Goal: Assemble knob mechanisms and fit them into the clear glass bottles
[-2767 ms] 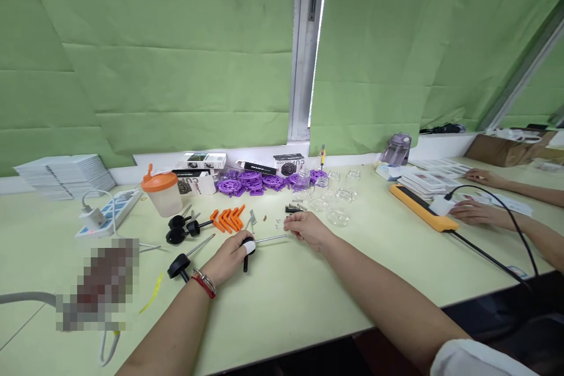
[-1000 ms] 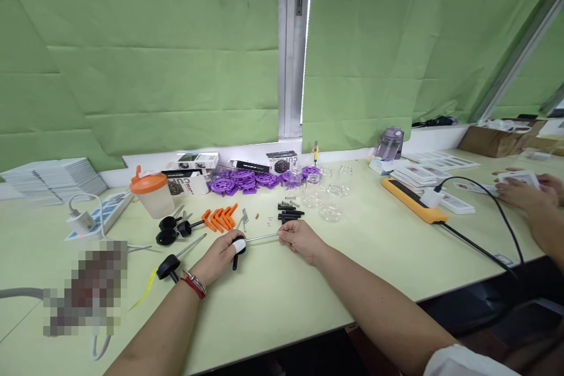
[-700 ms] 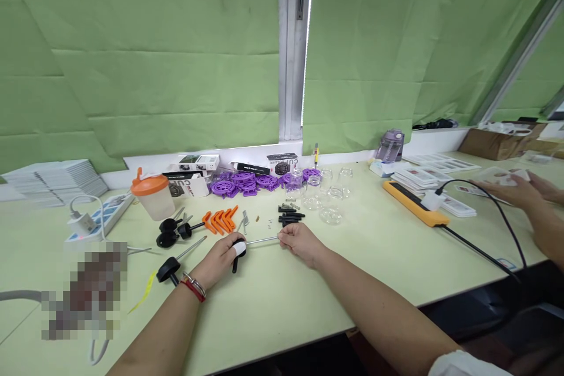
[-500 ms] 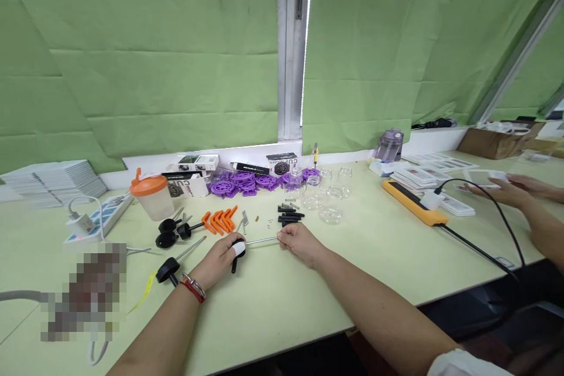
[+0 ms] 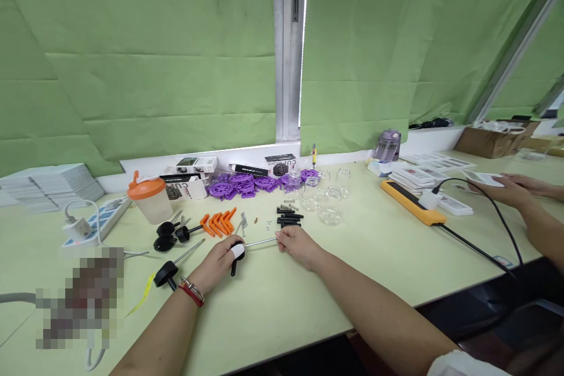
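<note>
My left hand (image 5: 220, 258) is closed around a black plastic part (image 5: 238, 251) with a short black handle pointing down; its thumb wears a white wrap. A thin metal rod (image 5: 259, 242) runs from this part toward the right. At the rod's far end, my right hand (image 5: 299, 245) pinches the tip, and the fingers hide whatever is there. Just beyond lie several black tubes (image 5: 289, 217), small springs (image 5: 289, 205) and tiny metal bits (image 5: 268, 225). Orange angled pieces (image 5: 219, 223) are beyond my left hand. A similar black part with a rod (image 5: 166, 273) rests left of my wrist.
Purple plastic parts (image 5: 240, 184) and clear jars (image 5: 328, 202) stand behind the work spot. An orange-lidded cup (image 5: 150, 200) and a white power strip (image 5: 103, 221) are left. Rightward are an orange power strip (image 5: 412, 204) and another person's hands (image 5: 513, 188) holding a white sheet.
The view has shifted slightly. Both of my hands keep their grip on the rod and black part. The other person's hands have tilted the white sheet.
</note>
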Available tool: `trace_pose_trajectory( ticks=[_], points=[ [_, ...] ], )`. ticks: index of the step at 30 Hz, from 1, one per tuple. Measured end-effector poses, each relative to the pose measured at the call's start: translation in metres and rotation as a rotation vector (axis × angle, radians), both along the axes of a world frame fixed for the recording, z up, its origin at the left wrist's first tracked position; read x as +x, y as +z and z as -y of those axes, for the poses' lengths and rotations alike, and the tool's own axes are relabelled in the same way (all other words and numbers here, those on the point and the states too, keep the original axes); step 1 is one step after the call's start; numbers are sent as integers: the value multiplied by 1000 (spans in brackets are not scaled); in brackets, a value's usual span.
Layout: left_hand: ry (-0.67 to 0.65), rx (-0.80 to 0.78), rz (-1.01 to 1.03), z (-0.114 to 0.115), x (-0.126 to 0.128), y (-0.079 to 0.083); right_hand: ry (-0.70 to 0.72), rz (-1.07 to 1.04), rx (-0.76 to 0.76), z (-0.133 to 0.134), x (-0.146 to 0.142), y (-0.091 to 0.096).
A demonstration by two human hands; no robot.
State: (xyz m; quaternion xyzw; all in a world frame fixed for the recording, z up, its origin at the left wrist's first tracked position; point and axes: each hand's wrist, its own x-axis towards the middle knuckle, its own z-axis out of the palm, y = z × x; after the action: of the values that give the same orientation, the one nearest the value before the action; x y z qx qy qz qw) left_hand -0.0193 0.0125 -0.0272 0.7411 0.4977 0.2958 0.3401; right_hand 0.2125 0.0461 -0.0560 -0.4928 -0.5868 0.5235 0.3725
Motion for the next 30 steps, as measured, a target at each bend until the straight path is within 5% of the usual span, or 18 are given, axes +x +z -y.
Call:
trace_pose_trajectory(
  ticks=[15, 30],
  points=[
    [15, 0, 10, -2, -1, -4, 62, -195, -69, 4, 2, 7],
    [-5, -11, -9, 1, -1, 0, 75, -164, -81, 4, 2, 10]
  ],
)
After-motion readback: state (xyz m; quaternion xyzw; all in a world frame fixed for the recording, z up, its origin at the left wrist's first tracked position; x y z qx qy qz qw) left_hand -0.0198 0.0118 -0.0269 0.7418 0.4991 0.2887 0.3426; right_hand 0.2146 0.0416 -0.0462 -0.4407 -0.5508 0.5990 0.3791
